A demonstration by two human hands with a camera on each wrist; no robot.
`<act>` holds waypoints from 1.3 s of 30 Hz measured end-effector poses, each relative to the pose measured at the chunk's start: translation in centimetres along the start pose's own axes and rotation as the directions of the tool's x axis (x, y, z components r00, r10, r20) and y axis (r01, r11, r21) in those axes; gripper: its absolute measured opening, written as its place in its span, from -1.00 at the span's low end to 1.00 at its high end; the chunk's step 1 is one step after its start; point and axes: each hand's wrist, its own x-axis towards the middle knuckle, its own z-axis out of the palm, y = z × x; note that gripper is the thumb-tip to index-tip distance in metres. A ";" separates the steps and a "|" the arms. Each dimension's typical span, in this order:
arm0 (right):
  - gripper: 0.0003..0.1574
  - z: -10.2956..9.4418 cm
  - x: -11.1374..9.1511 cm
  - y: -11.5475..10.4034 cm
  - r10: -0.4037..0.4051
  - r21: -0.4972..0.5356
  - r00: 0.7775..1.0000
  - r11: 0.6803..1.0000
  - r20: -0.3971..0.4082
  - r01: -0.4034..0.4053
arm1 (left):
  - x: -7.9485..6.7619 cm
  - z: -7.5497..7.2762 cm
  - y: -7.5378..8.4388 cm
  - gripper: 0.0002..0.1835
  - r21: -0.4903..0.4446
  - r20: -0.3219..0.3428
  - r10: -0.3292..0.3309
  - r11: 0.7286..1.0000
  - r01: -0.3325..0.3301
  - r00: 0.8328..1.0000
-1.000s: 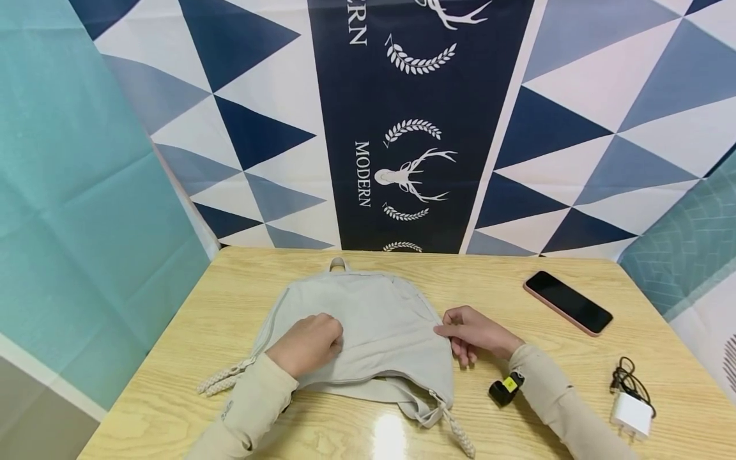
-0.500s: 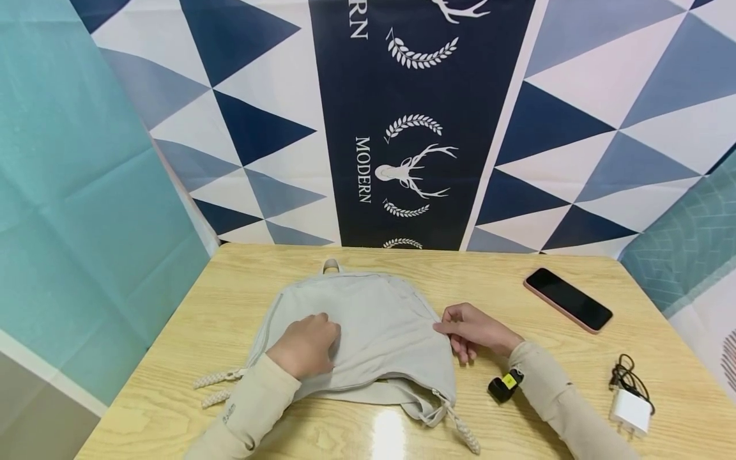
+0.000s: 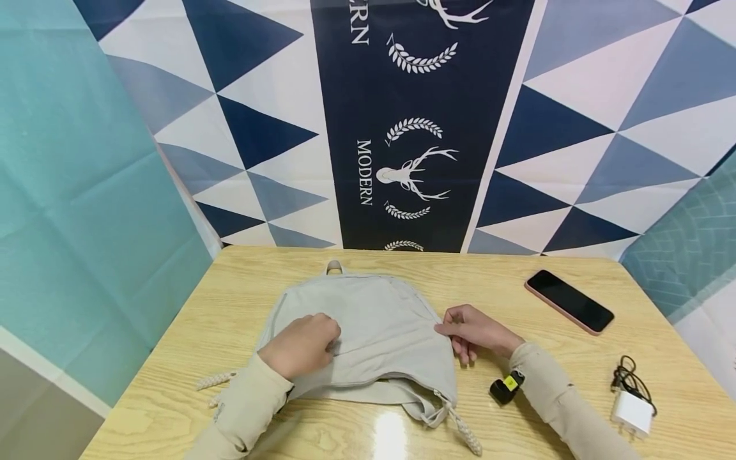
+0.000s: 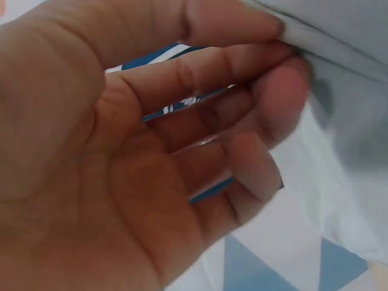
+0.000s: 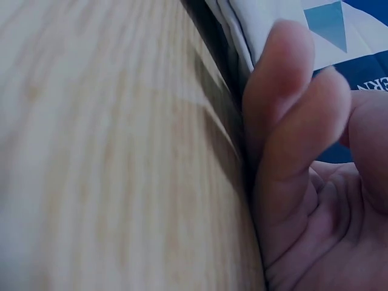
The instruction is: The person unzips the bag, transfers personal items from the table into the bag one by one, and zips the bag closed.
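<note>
A light grey backpack (image 3: 374, 319) lies flat on the wooden table, its small top loop toward the wall. Over its left part is my left hand (image 3: 305, 345). The left wrist view shows that hand (image 4: 151, 145) pinching a fold of the grey fabric (image 4: 357, 115) between thumb and forefinger. At the bag's right edge my right hand (image 3: 474, 332) pinches the side with thumb and forefinger, its other fingers loosely bent near the tabletop. Braided zipper pulls hang at both lower corners; the right one (image 3: 464, 431) lies on the wood, while my left sleeve partly covers the left ones (image 3: 215, 381).
A phone (image 3: 569, 300) in a pink case lies at the right rear of the table (image 3: 230, 281). Nearer on that side sit a white charger (image 3: 632, 412) and its black cable (image 3: 632, 386). A patterned cloth wall (image 3: 397, 128) rises behind the table.
My left hand and forearm have shifted slightly left, and the sleeve now covers more of the left zipper pulls. My right hand keeps its place at the bag's edge.
</note>
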 end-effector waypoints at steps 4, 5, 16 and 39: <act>-0.49 0.2 0.0 -0.3 0.015 -0.068 0.999 0.998 -0.047 -0.018 | 0.1 -1.0 -0.9 -0.67 -0.054 -0.060 0.040 0.998 -0.043 0.997; -0.51 0.4 0.0 -0.6 0.014 -0.097 0.997 0.995 -0.075 -0.021 | 0.1 -1.2 -1.1 -0.68 -0.055 -0.078 0.044 0.997 -0.048 0.996; -0.68 5.6 -2.4 -8.0 -0.469 -0.696 0.852 0.692 -0.234 0.191 | 0.7 -2.1 -1.2 -0.84 -0.077 -0.282 0.056 0.994 -0.080 0.958; -0.49 12.2 -2.8 -7.1 -0.481 -0.924 0.870 0.275 0.109 0.267 | 0.2 -4.2 -1.4 -0.94 -0.282 -0.547 -0.033 0.948 -0.147 0.837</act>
